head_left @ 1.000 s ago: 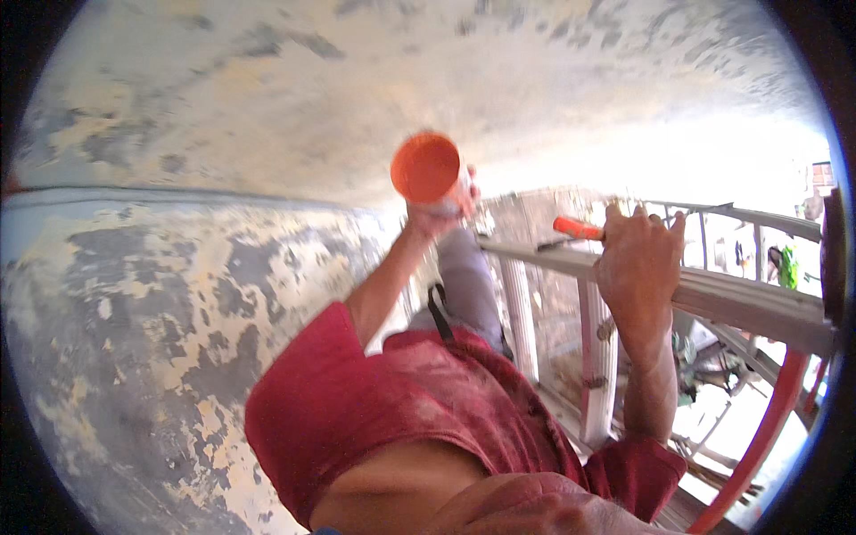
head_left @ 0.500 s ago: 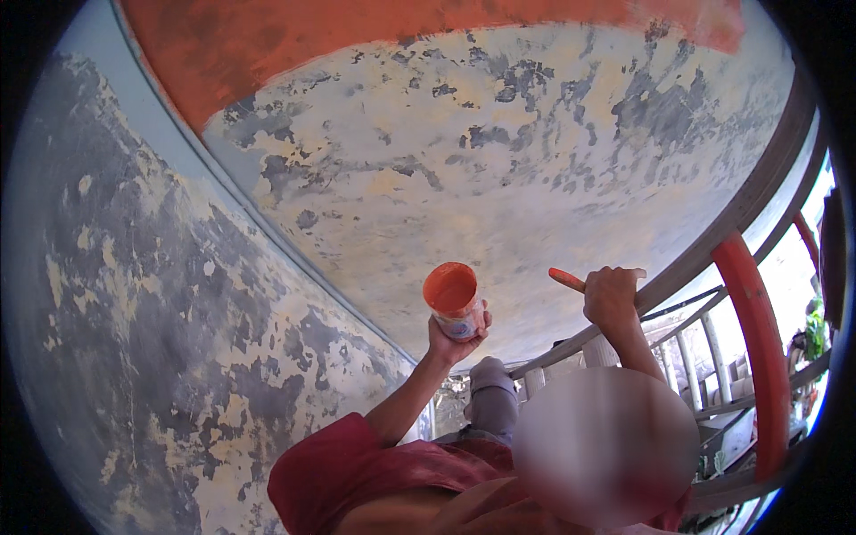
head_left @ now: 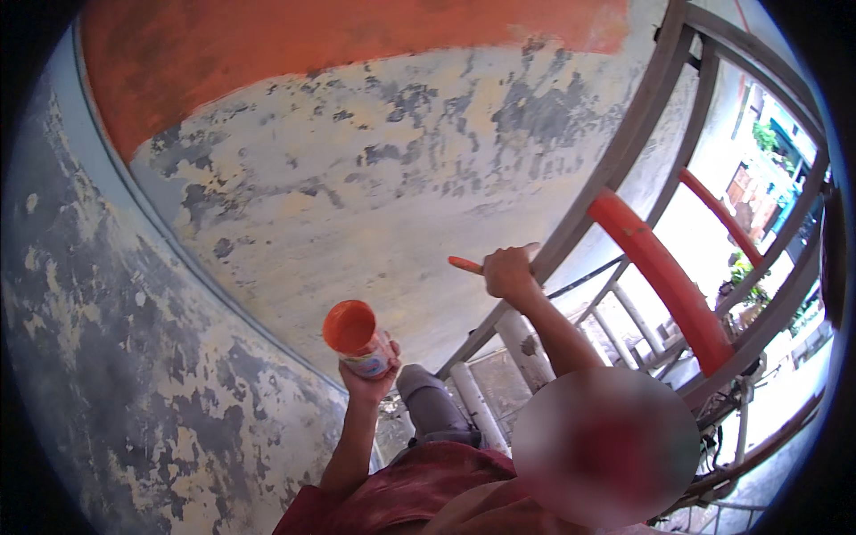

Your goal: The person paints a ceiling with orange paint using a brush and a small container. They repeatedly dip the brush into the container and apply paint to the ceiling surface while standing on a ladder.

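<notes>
My left hand [head_left: 367, 382] is wrapped round a paint can [head_left: 366, 358], a small round one with a pale, printed side. Its open top tilts toward me, and orange paint coats the inside. My right hand [head_left: 510, 275] is closed round a paintbrush [head_left: 465, 265], whose narrow orange end sticks out to the left. Most of the brush is hidden in the fist. That fist is in front of a grey ladder rail [head_left: 571, 232]; whether it touches the rail I cannot tell.
The wall [head_left: 357, 169] ahead is patchy white and grey, with an orange painted band [head_left: 294, 36] on top. A second peeling wall [head_left: 116, 339] stands at left. Orange rungs [head_left: 660, 272] join the ladder's rails at right. White balusters [head_left: 479, 406] are below. A blurred disc covers the lower right.
The view has swung to the right, so walls and both hands appear farther left and more of the ladder shows. Both hands keep their holds on the can and the paintbrush.
</notes>
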Motion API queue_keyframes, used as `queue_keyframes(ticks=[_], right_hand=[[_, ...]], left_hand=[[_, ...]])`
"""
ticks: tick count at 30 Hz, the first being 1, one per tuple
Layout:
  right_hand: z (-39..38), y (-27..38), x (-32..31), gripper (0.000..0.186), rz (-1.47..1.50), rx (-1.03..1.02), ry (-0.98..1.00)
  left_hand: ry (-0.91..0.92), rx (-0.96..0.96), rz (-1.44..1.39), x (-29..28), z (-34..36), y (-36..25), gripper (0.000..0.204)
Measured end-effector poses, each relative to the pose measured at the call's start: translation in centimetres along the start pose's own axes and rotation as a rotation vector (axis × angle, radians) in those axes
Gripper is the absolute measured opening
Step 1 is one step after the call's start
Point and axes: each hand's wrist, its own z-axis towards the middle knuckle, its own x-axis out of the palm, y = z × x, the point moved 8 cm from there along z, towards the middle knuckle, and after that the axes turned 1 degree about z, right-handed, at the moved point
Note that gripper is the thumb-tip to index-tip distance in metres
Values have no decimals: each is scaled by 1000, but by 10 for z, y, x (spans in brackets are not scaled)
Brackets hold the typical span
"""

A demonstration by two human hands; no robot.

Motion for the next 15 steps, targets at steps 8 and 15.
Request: queue_keyframes(ticks=[8,15], right_hand=[[1,-2,-4,14,128,4,-188],[-4,-2,-11,10,143,-13,-211]], left_hand=[[-106,-20,-33,-6,-2,11,56],[-53,-13,3,-15,9,15,57]])
